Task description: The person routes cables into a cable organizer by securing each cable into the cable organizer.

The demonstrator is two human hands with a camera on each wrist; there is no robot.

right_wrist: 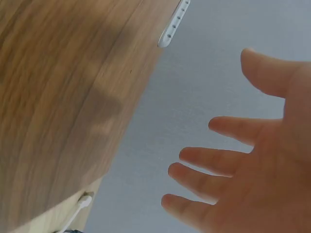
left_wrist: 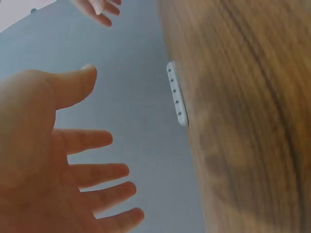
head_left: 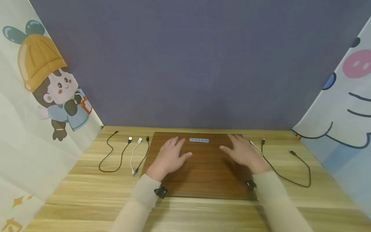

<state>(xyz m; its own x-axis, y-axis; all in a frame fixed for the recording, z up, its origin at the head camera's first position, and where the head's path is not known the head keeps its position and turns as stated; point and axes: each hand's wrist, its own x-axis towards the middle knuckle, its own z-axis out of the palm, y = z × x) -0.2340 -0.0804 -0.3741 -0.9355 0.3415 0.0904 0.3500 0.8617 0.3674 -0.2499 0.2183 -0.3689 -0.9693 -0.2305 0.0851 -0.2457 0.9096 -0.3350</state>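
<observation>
My left hand [head_left: 170, 157] hovers over the left part of a dark brown wooden board [head_left: 200, 177], fingers spread and palm holding nothing. Over the board's right part, my right hand [head_left: 242, 152] is likewise spread, with nothing in it. Between them, close to the board's far edge, lies a small white slotted strip [head_left: 198, 140] that looks like a cable holder. Both wrist views show the strip apart from the fingers, and shadows of the hands fall on the wood.
Left of the board lie a long black USB cable [head_left: 130, 140], a short white cable [head_left: 140, 140] and a short black cable [head_left: 147, 138]. On the right are a white cable [head_left: 252, 143], partly behind my arm, and black cable [head_left: 309, 174]. A grey partition [head_left: 197, 64] rises behind the table.
</observation>
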